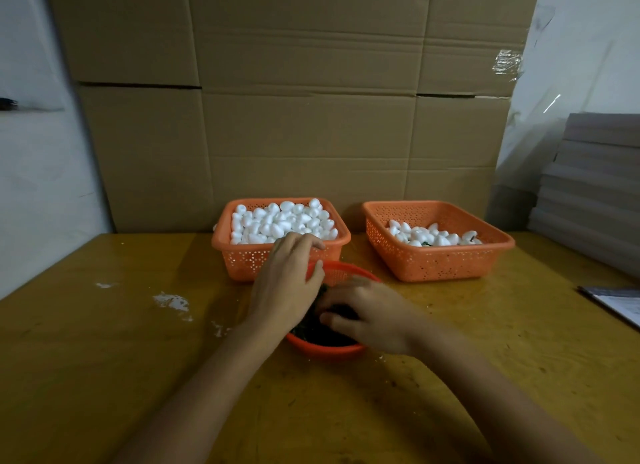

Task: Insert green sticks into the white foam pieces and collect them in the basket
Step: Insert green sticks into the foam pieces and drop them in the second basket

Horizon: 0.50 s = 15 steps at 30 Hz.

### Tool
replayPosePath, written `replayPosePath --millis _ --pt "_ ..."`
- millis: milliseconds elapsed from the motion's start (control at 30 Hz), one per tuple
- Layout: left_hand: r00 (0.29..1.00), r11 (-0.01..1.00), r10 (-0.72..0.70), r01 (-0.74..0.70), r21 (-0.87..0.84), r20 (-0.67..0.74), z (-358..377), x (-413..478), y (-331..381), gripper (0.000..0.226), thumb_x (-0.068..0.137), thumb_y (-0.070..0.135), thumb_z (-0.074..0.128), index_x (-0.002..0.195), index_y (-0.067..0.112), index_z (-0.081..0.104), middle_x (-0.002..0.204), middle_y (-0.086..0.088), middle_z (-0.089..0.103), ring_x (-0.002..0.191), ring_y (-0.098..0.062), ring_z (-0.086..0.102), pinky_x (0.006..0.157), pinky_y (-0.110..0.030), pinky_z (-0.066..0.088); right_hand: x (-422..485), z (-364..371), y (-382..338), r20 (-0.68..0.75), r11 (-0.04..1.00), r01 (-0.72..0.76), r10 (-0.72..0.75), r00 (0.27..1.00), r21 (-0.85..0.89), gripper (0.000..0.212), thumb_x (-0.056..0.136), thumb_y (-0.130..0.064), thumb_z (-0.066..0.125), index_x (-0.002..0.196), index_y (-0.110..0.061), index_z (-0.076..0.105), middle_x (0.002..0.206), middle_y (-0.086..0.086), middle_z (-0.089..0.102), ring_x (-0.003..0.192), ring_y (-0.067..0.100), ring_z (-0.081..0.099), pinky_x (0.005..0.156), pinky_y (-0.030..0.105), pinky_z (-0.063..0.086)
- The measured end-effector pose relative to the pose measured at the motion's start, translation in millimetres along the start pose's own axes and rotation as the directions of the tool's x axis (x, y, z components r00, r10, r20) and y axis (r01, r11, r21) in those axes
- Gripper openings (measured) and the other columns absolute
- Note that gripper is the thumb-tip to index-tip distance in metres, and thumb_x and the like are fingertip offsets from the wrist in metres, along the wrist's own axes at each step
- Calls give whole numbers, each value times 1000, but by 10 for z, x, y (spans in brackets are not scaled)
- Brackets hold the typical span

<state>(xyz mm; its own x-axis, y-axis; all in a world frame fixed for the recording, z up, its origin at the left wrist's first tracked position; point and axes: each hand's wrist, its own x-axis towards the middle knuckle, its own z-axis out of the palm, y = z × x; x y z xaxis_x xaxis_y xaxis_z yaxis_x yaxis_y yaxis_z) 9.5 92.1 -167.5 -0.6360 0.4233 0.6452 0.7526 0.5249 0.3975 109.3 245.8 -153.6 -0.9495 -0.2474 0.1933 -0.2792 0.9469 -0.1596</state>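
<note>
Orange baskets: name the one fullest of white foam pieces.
The left rectangular basket, just behind the left hand: foam pieces heap to its rim. The right basket has only a shallow layer; the round basket holds dark sticks.

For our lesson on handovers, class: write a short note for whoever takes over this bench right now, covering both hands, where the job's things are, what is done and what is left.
Left hand: over the round red bowl, fingers curled; any hold is hidden.
Right hand: down in the bowl on the green sticks; grip unclear.
Left basket: heaped with plain white foam pieces.
Right basket: a shallow layer of collected pieces, a few showing green.
Done: a small batch collected.
Left: the heap in the left basket.
</note>
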Motion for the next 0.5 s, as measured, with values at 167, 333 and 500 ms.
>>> replayPosePath --millis 167,333,500 --pt "992 894 -99 53 446 80 21 99 -102 62 106 56 39 155 19 42 165 -15 33 159 -33 19 127 -48 26 43 25 -28 150 999 -33 34 988 -13 39 109 -44 42 140 -30 62 136 -6 64 119 15 60 98 42 50" --pt "935 815 -302 152 559 187 -45 332 -337 70 106 66 19 148 21 53 156 -15 50 149 -31 38 122 -46 25 53 19 -12 188 999 -51 53 981 -17 40 109 -44 43 143 -32 59 146 -8 58 130 15 54 106 42 47" --pt "795 850 -448 237 471 408 -200 699 -437 77 103 73 14 145 27 59 153 -10 55 143 -32 46 121 -52 23 57 18 -5 203 998 -66 67 977 -16 40 109 -44 43 144 -33 59 149 -8 56 135 15 51 108 42 45"
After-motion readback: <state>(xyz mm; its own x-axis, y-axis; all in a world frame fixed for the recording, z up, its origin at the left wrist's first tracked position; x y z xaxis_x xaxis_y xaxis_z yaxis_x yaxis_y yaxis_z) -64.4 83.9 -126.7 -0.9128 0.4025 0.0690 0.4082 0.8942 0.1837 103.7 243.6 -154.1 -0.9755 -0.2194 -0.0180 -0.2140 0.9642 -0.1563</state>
